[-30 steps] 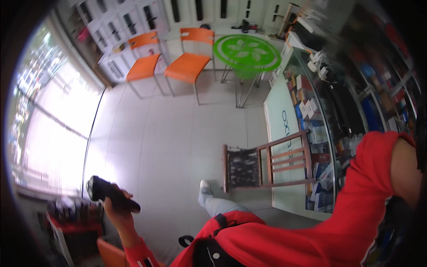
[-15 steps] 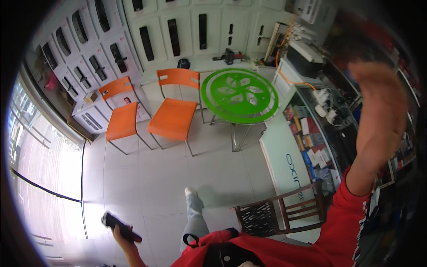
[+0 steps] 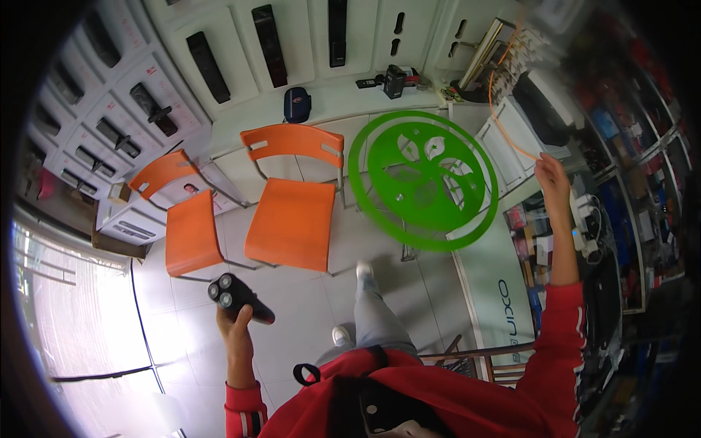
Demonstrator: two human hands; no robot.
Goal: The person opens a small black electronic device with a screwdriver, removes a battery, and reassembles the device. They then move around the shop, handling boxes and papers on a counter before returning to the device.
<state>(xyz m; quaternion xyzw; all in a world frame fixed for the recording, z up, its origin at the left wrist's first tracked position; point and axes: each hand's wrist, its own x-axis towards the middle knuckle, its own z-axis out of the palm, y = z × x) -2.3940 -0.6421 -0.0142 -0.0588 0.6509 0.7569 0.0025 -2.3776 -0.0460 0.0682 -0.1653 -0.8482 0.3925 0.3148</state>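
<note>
My left hand is closed round a black electric shaver with three round silver heads and a little red at its lower end. The shaver is tilted, heads toward the upper left, in front of the orange chairs. My right hand is raised at the right, fingers loosely bent and holding nothing I can see. Its fingertips overlap an orange cable that runs down from the back shelf; whether they touch it I cannot tell.
Two orange chairs and a round green table stand ahead. Glass counters with boxes and a white power strip line the right. A dark wooden chair is close at my right. Lock panels cover the walls; a glass door is left.
My left hand has brought the shaver up and right, its heads now showing. My right hand has come down and away from me, beside the orange cable. My view is closer to the table.
</note>
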